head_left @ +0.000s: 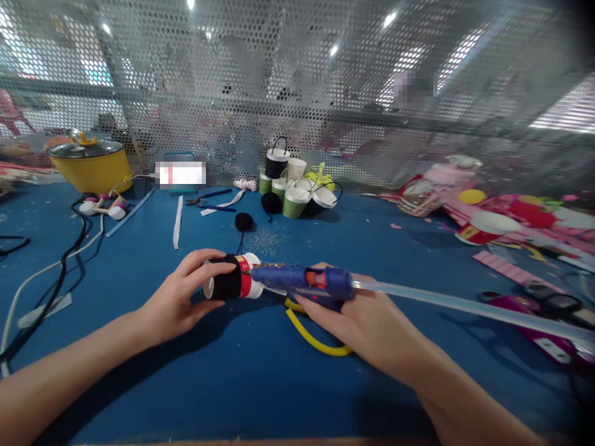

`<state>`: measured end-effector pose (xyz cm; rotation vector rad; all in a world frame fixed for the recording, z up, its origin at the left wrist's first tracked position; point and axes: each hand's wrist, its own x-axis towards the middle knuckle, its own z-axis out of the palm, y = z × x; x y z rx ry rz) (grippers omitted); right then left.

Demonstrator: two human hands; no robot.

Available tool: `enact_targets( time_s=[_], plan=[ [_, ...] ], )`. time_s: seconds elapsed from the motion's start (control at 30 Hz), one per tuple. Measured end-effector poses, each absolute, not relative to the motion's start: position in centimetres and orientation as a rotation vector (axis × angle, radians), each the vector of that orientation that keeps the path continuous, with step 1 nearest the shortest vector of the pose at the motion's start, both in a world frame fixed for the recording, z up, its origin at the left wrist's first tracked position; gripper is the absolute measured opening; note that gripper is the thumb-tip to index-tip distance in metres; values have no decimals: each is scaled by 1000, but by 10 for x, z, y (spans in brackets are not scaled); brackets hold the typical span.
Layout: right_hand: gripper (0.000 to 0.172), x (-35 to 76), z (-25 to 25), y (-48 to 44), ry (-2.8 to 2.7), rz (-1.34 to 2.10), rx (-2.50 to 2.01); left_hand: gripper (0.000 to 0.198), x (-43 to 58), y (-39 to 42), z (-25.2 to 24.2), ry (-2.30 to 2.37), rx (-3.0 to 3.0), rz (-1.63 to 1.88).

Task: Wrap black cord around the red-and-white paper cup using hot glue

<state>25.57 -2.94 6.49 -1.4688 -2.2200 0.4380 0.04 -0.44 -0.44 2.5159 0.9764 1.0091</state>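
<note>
My left hand (pixel 188 297) grips a paper cup (pixel 227 277) lying on its side, its base half wrapped in black yarn and its red and white part bare. Wrapped round a blue glue gun (pixel 302 279), my right hand (pixel 357 316) is closed at the right. The gun's nozzle is at the bare side of the cup, and a long clear glue stick (pixel 418 294) sticks out of its back. Black yarn runs from the cup up to a small black ball (pixel 243 222). A yellow cable (pixel 320 345) curves below the gun.
Wrapped cups (pixel 296 201) stand at the back centre beside another black yarn ball (pixel 271 202). Pliers (pixel 209 199) and white strips (pixel 177 223) lie left of them. A yellow pot (pixel 90 164) stands back left, cables in front. At right are a paper cup (pixel 486 227) and purple scissors (pixel 530 322).
</note>
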Motion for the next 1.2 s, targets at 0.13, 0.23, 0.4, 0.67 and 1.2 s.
enact_targets(
  time_s=[0.13, 0.23, 0.4, 0.67, 1.2],
  plan=[
    [14, 255, 69, -27, -2214, 424, -1452, 35, 2, -6, -6, 913, 2590, 1012],
    [13, 254, 72, -27, -2195, 427, -1464, 34, 3, -6, -6, 903, 2618, 1015],
    [13, 255, 70, -30, -2179, 419, -1524, 35, 2, -5, -6, 896, 2638, 1005],
    [15, 257, 65, -26, -2219, 414, -1492, 35, 3, -7, -5, 903, 2559, 1011],
    [12, 252, 66, -32, -2248, 368, -1479, 43, 3, -4, 1, 971, 2118, 1021]
  ],
)
